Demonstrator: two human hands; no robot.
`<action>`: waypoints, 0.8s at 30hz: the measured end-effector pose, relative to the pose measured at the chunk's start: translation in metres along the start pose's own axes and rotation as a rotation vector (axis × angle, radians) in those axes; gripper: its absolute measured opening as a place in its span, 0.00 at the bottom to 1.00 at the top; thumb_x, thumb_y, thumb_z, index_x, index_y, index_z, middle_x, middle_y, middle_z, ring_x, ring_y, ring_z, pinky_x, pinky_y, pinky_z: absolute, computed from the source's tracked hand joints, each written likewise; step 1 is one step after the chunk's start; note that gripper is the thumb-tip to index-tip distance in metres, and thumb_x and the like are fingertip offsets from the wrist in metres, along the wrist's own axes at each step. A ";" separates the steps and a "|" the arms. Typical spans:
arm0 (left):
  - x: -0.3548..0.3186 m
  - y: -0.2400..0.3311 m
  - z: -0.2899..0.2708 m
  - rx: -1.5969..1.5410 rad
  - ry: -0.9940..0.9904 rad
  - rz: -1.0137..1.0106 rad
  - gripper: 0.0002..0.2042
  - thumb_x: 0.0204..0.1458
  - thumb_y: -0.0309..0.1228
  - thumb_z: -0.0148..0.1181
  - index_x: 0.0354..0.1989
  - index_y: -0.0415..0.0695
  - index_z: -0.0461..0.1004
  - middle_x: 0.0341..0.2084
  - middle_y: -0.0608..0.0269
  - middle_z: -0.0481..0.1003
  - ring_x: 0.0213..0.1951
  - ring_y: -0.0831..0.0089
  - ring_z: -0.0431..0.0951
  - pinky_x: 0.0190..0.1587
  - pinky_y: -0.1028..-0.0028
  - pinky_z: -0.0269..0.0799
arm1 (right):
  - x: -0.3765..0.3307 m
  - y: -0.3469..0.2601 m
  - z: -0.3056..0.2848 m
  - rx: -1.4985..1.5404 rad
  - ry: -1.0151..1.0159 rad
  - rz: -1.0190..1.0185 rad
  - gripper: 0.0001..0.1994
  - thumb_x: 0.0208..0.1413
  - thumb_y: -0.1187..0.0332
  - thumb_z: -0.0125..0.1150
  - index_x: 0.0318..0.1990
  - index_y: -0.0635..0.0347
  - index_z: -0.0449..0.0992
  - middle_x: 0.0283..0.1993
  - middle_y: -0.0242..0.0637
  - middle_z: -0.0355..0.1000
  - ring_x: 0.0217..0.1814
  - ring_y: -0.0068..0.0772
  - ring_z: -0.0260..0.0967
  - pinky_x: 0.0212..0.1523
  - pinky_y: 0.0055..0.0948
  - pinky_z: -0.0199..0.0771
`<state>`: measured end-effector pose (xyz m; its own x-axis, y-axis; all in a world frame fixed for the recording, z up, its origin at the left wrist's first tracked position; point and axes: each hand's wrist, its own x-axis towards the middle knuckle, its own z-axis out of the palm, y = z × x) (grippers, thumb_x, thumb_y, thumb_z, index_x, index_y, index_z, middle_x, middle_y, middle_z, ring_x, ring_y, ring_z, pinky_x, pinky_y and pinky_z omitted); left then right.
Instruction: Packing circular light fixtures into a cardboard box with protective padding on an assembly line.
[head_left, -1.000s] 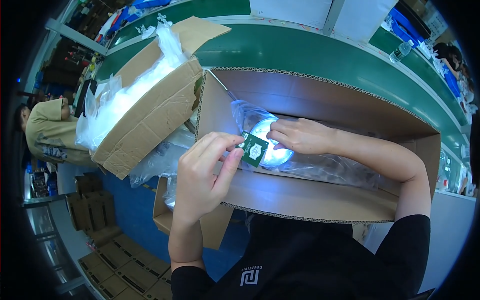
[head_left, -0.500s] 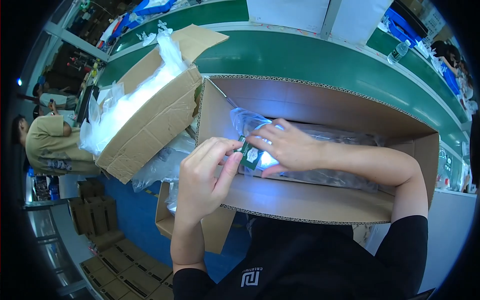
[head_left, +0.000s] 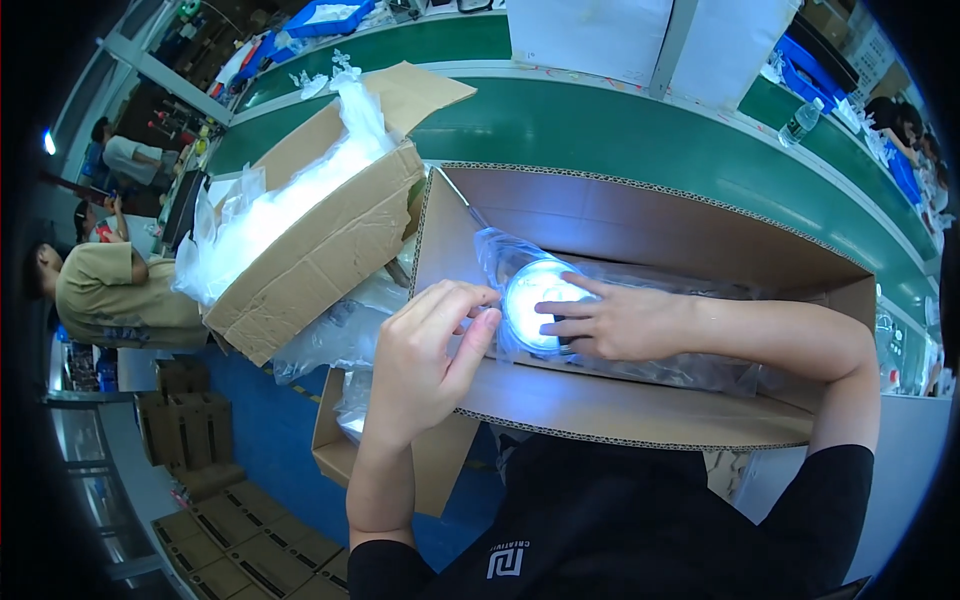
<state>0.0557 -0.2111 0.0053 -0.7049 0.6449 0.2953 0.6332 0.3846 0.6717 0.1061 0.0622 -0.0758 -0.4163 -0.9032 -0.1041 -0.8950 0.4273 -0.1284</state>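
Observation:
A bright, round white light (head_left: 525,310) glows inside a clear plastic bag (head_left: 492,250) at the left end of a long open cardboard box (head_left: 640,205). My right hand (head_left: 625,322) reaches in from the right, its fingers spread across the right side of the light. Something small and dark shows beneath those fingers; its kind cannot be made out. Beside the light's left edge, my left hand (head_left: 425,345) is pinched, thumb close to forefinger; what lies between them, if anything, is hidden. More clear plastic lies along the bottom of the box under my right forearm.
At the left, a tilted cardboard box (head_left: 320,255) overflows with white plastic bags (head_left: 270,225). Below it sits another open carton (head_left: 440,460). A green bench (head_left: 600,125) runs behind, with a water bottle (head_left: 800,122). A person in a tan shirt (head_left: 130,300) is far left.
My right hand has shifted right and spread its fingers, uncovering the round light. The green tag at my left fingertips has gone from there. My left hand stays pinched.

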 end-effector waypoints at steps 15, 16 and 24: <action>0.005 0.000 0.001 0.103 -0.054 0.062 0.05 0.59 0.26 0.64 0.40 0.38 0.82 0.35 0.53 0.83 0.36 0.59 0.84 0.38 0.67 0.78 | -0.118 -0.024 -0.072 0.293 0.069 0.653 0.25 0.64 0.59 0.65 0.63 0.62 0.71 0.69 0.48 0.71 0.66 0.52 0.73 0.61 0.47 0.78; 0.007 0.002 0.001 0.103 -0.065 0.078 0.05 0.59 0.26 0.64 0.40 0.38 0.82 0.35 0.53 0.83 0.36 0.59 0.84 0.38 0.67 0.78 | -0.117 -0.022 -0.065 0.293 0.078 0.670 0.25 0.64 0.59 0.65 0.63 0.62 0.71 0.69 0.48 0.71 0.66 0.52 0.73 0.61 0.47 0.78; 0.009 0.004 0.004 0.050 -0.075 -0.024 0.07 0.61 0.24 0.60 0.44 0.33 0.80 0.39 0.51 0.83 0.40 0.62 0.83 0.42 0.70 0.77 | -0.036 0.008 0.002 0.523 0.009 0.506 0.35 0.66 0.59 0.64 0.73 0.67 0.56 0.74 0.59 0.61 0.69 0.61 0.69 0.63 0.52 0.76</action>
<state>0.0533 -0.2009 0.0082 -0.6954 0.6819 0.2268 0.6330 0.4320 0.6424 0.1146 0.0985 -0.0754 -0.7624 -0.5890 -0.2680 -0.3992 0.7541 -0.5215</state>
